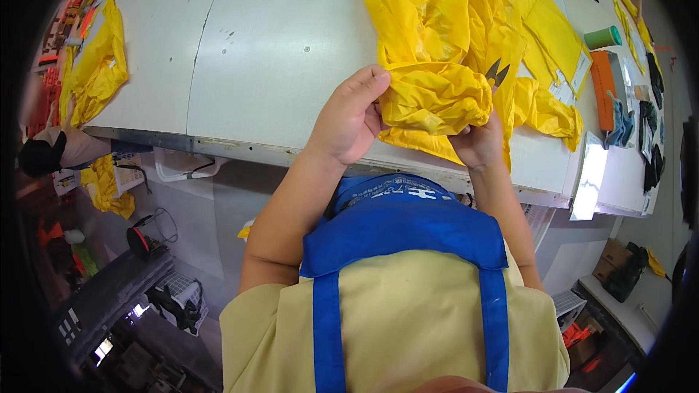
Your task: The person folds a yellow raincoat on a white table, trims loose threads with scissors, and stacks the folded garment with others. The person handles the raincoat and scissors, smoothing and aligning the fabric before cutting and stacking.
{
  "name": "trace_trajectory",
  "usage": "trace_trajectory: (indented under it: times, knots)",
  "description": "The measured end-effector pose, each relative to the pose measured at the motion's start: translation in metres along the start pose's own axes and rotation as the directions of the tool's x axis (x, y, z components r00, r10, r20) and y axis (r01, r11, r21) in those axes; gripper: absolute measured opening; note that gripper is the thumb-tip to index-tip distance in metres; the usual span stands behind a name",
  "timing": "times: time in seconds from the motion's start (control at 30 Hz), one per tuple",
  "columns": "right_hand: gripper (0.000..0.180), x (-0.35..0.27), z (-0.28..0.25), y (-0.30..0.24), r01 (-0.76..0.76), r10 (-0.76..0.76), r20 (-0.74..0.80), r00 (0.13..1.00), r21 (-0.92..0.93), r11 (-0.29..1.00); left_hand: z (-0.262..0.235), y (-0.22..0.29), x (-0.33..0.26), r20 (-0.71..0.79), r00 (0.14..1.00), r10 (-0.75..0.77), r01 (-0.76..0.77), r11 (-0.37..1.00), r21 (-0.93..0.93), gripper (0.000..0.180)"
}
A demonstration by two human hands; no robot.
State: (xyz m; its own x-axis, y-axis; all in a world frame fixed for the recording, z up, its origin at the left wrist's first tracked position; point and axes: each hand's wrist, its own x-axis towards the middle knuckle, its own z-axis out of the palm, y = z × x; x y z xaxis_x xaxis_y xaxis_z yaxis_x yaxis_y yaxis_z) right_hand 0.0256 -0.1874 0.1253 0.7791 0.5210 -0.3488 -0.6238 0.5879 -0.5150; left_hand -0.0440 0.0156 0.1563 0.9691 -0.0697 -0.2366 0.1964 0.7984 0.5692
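A shiny yellow garment (444,14) lies on the white table, its near end gathered up at the table's front edge. At the left side of that bunched end, my left hand (353,113) pinches the fabric edge between thumb and fingers. Under its right side, my right hand (480,142) is closed on the cloth, with the fingers partly hidden. Two dark pointed blades of thread snips (497,73) stick up just beyond the right hand, which seems to hold them too; their handle is covered.
Folded yellow pieces (546,36) lie right of the garment, near a green thread spool (603,38) and an orange box (603,87). Another yellow garment (102,65) lies at the table's far left, beside another person's dark-gloved hand (44,154). A metal edge (255,151) borders the white table (284,94).
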Motion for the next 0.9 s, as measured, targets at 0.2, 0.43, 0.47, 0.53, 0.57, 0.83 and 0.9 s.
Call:
trace_trajectory:
  times: [0.2, 0.43, 0.47, 0.53, 0.57, 0.83, 0.9]
  knots:
    - [0.023, 0.001, 0.004, -0.006, -0.183, 0.186, -0.004, 0.982, 0.159, 0.970, 0.021, 0.009, 0.000, -0.009, 0.997, -0.083, 0.080, 0.984, -0.158, 0.036]
    - [0.025, 0.003, 0.007, -0.014, -0.113, 0.115, -0.111, 0.987, 0.018, 0.993, 0.033, 0.011, -0.010, -0.007, 0.999, 0.051, -0.050, 0.989, 0.141, 0.058]
    - [0.025, 0.005, 0.009, -0.016, 0.105, -0.178, -0.187, 0.966, -0.347, 0.932, 0.035, 0.010, -0.010, -0.023, 0.998, 0.063, -0.060, 0.991, 0.123, 0.059]
    - [0.025, 0.008, 0.020, -0.027, 0.307, -0.685, -0.003, 0.729, -0.892, 0.331, 0.038, 0.011, -0.009, -0.056, 0.994, 0.090, -0.085, 0.993, 0.085, 0.062]
    - [0.026, -0.006, 0.028, -0.035, 0.403, -0.717, 0.045, 0.695, -0.851, 0.337, 0.038, 0.010, -0.008, -0.063, 0.993, 0.097, -0.091, 0.991, 0.097, 0.061]
    - [0.021, -0.029, 0.076, -0.022, 0.503, -0.424, 0.441, 0.791, -0.863, 0.040, 0.050, -0.002, -0.004, -0.127, 0.987, 0.102, -0.090, 0.991, 0.103, 0.049]
    - [0.009, -0.030, 0.077, -0.017, 0.419, -0.412, 0.255, 0.875, -0.824, 0.381, 0.050, -0.001, -0.004, -0.130, 0.983, 0.128, -0.114, 0.988, 0.108, 0.047]
